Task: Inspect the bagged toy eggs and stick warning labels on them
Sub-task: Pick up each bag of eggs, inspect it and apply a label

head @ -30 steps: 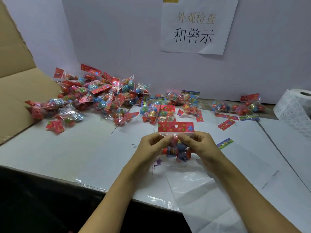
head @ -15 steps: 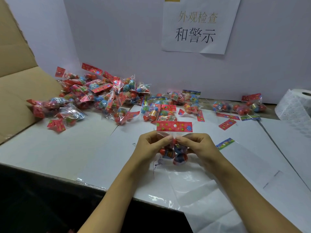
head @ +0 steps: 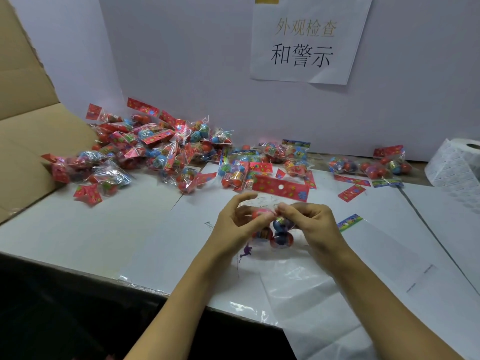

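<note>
You are holding one clear bag of toy eggs (head: 275,229) up over the middle of the worktop (head: 104,237). Your left hand (head: 235,224) is pinching the bag near its top, and your right hand (head: 311,224) is pinching it from the other side, so each grip is closed on the bag. Your thumbs are almost meeting on a red egg. Inside the bag you are keeping a red egg, a blue egg and more red and blue ones lower down, but your fingers are hiding part of them, so the count is hard to tell. A red header card (head: 281,187) with a small round hole is standing up at the top of the bag. Just under it a white warning label (head: 262,203) is sitting on the bag; its words are too small to read.

Behind your hands, a big pile of bagged eggs (head: 145,154) is lying against the wall, each clear bag holding small red and blue eggs. A smaller group of bags (head: 368,166) is lying well apart on the right. A label roll (head: 457,165) is sitting at the far right, and the edge is cutting part of it off. A cardboard box flap (head: 28,131) is leaning on the left, also cut off. A paper sign (head: 309,40) is hanging on the wall. A floppy clear plastic sheet (head: 306,289) is lying under your right arm.
</note>
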`<state>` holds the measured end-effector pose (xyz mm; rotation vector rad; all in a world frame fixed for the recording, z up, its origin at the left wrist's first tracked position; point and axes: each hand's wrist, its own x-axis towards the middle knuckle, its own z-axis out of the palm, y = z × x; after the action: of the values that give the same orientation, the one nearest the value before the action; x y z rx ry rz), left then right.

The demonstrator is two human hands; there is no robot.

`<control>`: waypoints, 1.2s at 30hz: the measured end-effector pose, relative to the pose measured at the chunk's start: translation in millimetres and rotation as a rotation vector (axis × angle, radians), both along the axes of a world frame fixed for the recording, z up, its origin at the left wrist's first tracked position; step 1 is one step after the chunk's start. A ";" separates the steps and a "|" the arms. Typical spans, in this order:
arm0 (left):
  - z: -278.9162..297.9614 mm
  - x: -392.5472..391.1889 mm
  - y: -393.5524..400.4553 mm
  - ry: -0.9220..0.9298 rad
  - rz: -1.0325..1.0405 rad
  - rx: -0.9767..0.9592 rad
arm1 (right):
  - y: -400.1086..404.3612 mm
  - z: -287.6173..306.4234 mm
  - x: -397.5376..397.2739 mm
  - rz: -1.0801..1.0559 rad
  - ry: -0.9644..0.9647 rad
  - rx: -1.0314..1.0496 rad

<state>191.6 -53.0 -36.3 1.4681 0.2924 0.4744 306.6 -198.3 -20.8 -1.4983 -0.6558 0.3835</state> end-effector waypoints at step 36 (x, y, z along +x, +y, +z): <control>-5.4 2.8 -3.8 0.075 0.088 0.531 | -8.8 8.0 23.8 -0.273 0.127 0.107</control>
<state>194.4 -56.9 -41.7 1.9985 0.3055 0.5981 330.4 -207.1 -12.8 -1.4253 -0.3591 0.2272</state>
